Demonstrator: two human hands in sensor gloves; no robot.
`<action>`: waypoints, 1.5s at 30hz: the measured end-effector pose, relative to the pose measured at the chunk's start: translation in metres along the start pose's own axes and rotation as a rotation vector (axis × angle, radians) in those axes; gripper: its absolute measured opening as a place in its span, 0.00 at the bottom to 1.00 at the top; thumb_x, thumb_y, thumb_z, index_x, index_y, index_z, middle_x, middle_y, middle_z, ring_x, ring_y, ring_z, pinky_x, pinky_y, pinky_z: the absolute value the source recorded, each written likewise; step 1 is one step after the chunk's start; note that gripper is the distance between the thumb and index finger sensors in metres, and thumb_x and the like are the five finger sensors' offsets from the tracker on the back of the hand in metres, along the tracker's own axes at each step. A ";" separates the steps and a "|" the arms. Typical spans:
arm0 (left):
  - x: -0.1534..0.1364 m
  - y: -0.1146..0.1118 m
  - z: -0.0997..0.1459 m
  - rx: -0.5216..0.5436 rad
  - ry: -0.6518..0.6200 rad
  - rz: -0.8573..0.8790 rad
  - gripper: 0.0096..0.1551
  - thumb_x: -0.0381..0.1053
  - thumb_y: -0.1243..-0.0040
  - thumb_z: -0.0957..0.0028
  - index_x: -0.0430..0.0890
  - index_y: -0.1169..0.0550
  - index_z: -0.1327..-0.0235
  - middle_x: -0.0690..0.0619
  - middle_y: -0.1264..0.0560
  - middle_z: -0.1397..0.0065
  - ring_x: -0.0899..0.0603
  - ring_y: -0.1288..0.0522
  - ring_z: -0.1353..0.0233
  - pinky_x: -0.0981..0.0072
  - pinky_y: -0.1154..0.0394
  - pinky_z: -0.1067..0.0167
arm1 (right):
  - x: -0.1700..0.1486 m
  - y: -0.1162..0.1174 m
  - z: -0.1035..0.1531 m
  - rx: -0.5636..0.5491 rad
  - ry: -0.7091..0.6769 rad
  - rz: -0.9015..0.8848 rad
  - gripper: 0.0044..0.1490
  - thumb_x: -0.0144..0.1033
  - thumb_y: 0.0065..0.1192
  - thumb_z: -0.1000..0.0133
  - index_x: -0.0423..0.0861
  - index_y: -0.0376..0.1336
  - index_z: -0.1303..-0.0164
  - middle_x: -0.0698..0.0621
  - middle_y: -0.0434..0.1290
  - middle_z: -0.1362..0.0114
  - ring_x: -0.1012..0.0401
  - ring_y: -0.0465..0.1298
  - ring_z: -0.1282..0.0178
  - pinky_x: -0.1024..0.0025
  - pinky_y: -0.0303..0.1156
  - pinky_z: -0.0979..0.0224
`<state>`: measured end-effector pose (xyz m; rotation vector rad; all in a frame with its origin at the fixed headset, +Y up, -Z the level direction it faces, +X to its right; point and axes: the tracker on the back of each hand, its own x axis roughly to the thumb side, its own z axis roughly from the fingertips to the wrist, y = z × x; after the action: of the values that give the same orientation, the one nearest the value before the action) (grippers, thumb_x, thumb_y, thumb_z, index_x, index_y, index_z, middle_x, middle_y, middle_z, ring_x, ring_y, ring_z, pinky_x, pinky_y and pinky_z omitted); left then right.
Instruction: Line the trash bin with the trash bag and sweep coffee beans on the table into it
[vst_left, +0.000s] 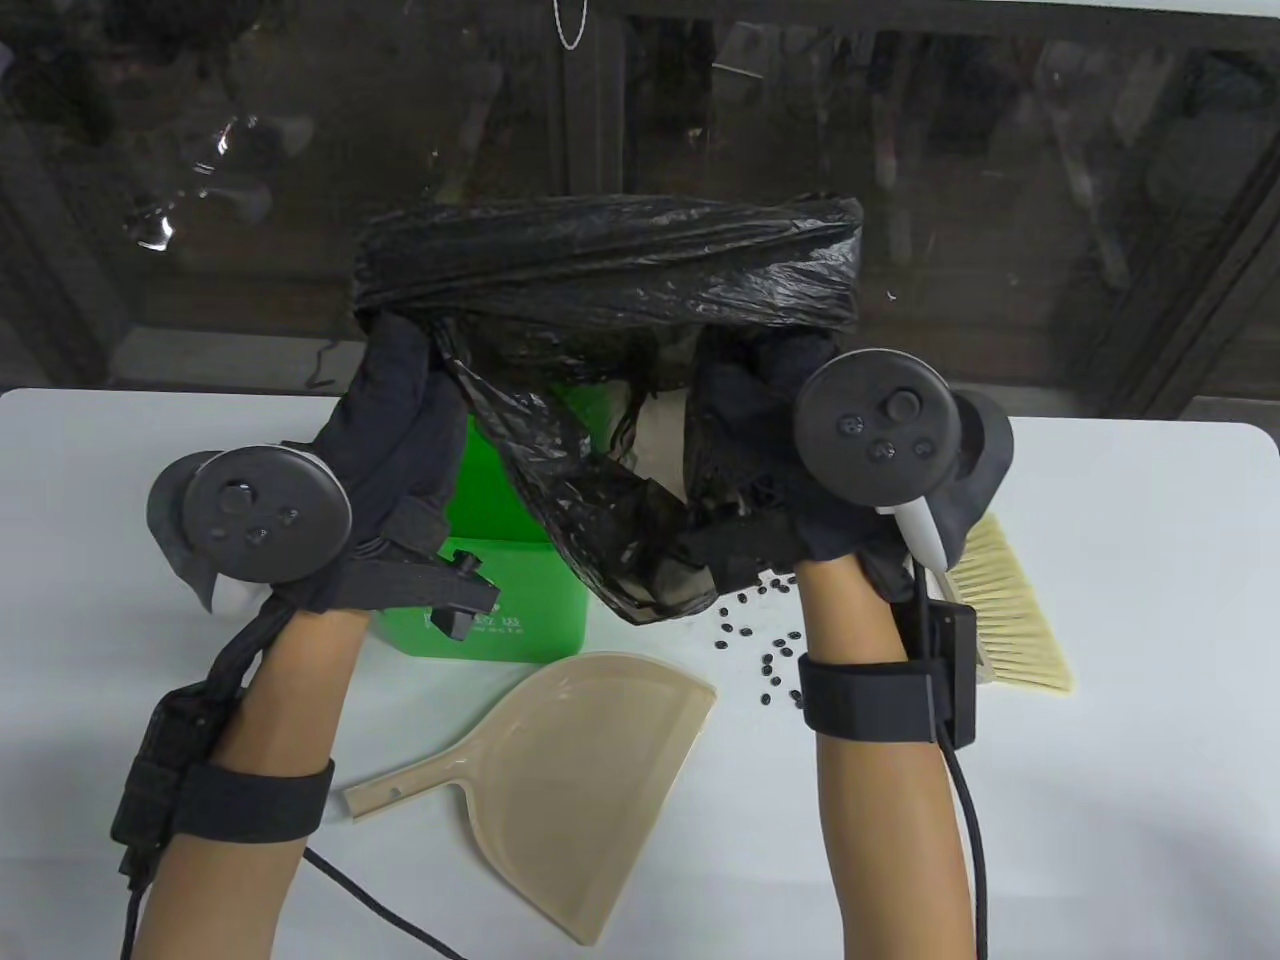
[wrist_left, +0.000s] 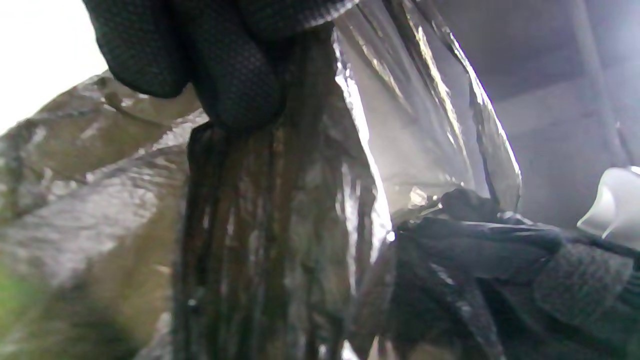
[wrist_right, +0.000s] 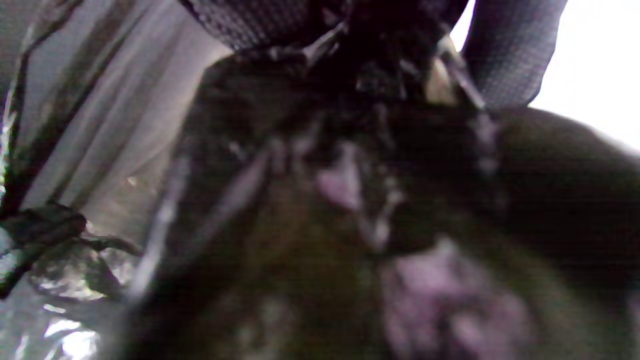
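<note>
A black trash bag (vst_left: 610, 270) is held up, stretched wide between both hands above the green trash bin (vst_left: 480, 600). My left hand (vst_left: 395, 380) grips the bag's left side, my right hand (vst_left: 760, 390) its right side. The lower part of the bag hangs down in front of the bin. In the left wrist view gloved fingers (wrist_left: 230, 75) pinch gathered bag film (wrist_left: 280, 215). In the right wrist view the bag (wrist_right: 325, 225) fills the frame, blurred. Several coffee beans (vst_left: 765, 650) lie on the white table (vst_left: 1100, 700) by my right wrist.
A beige dustpan (vst_left: 560, 770) lies on the table in front of the bin, handle pointing left. A hand brush (vst_left: 1010, 610) with pale bristles lies to the right of my right wrist. Cables run from both wrists to the near edge. A dark window stands behind the table.
</note>
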<state>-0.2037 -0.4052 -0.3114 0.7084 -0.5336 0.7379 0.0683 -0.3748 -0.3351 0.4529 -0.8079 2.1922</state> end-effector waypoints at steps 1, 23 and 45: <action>-0.001 0.002 0.000 0.008 -0.001 0.004 0.40 0.27 0.54 0.31 0.37 0.59 0.15 0.38 0.39 0.16 0.39 0.20 0.35 0.39 0.27 0.31 | 0.002 0.004 -0.002 -0.012 -0.004 -0.023 0.63 0.30 0.62 0.44 0.41 0.18 0.32 0.50 0.70 0.39 0.58 0.81 0.49 0.42 0.75 0.38; -0.107 0.011 0.065 -0.087 0.180 -0.119 0.40 0.28 0.54 0.31 0.40 0.59 0.14 0.41 0.39 0.15 0.39 0.21 0.33 0.39 0.30 0.27 | -0.028 0.156 0.016 0.289 0.049 -0.073 0.62 0.30 0.62 0.44 0.44 0.18 0.32 0.52 0.70 0.38 0.58 0.81 0.45 0.45 0.72 0.34; -0.161 0.005 0.105 -0.348 0.325 -0.605 0.40 0.25 0.54 0.33 0.38 0.55 0.14 0.39 0.32 0.24 0.38 0.21 0.40 0.35 0.28 0.33 | -0.083 0.167 0.038 0.520 0.036 0.442 0.55 0.34 0.63 0.44 0.47 0.28 0.26 0.51 0.72 0.36 0.54 0.79 0.42 0.40 0.69 0.34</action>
<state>-0.3288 -0.5469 -0.3472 0.3773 -0.1240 0.1740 0.0012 -0.5316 -0.4192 0.5185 -0.3219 2.8252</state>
